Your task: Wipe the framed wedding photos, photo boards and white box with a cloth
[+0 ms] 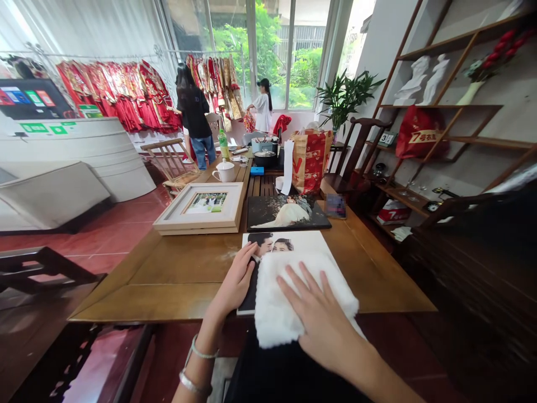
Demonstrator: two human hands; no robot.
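A photo panel (251, 240) showing a couple lies at the near edge of the wooden table. Along its left side rests my left hand (236, 277), fingers stretched out and touching the panel. My right hand (314, 308) lies flat with spread fingers on a folded white fluffy cloth (272, 313). The cloth covers much of the panel and hangs slightly over its near edge. Just beyond is a dark photo panel (268, 211) with a figure in a white dress. To its left, a pale wooden picture frame (170, 215) lies flat.
A phone (336, 206) lies right of the dark panel. Farther back stand a lidded white cup (224, 170), a red-and-tan paper bag (311, 162), a green bottle (223, 143) and a black pot (265, 159). Two people stand near clothes racks; wooden shelves (457, 106) are at right.
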